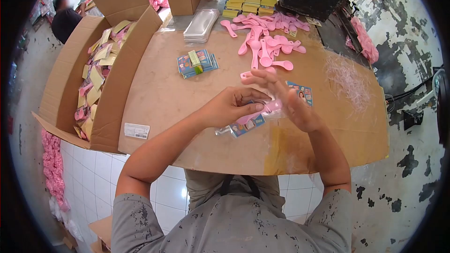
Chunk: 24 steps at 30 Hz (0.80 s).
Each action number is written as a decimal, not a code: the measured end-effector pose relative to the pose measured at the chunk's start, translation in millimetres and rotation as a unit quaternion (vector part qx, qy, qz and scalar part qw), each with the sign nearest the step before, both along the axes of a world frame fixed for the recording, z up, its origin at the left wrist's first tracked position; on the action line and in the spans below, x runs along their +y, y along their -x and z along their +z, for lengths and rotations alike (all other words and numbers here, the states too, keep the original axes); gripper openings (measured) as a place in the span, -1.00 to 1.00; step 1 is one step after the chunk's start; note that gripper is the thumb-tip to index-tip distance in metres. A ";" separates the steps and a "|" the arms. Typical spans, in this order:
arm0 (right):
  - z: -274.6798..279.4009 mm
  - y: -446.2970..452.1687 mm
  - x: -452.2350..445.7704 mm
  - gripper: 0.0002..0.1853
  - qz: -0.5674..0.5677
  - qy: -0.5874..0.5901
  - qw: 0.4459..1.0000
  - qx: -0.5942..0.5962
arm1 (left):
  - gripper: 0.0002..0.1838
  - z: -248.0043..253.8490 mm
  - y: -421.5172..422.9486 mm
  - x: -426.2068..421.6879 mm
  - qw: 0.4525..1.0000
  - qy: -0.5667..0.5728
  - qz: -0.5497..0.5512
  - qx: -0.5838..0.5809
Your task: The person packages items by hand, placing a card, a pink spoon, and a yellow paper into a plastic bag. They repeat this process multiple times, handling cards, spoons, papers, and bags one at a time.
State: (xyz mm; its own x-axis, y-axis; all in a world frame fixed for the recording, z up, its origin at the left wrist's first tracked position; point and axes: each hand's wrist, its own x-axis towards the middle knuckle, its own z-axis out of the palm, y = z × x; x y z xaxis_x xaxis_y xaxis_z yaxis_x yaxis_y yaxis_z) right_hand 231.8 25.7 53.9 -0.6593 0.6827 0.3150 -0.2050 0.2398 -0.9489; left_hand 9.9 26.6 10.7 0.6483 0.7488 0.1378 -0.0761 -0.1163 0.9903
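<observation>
My left hand is closed on a clear plastic bag, thumb pressed on top. A pink measuring spoon and a blue printed card show in or under the bag; which lies inside is hard to make out. To the right, my right hand has its fingers stretched out beside the bag's end. Another blue card lies behind that hand. Just beyond my fingers, a pile of pink measuring spoons spreads over the cardboard.
At left stands an open carton filled with packed bags. A banded stack of blue cards, clear bags and yellow card stacks sit farther back. Plastic shreds lie at right. Another person is at far left.
</observation>
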 end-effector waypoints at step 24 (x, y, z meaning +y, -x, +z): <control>80.1 12.4 -28.9 -0.84 -0.237 -0.288 0.893 -0.253 | -0.41 28.0 4.9 -23.0 0.965 -0.253 0.065 -0.019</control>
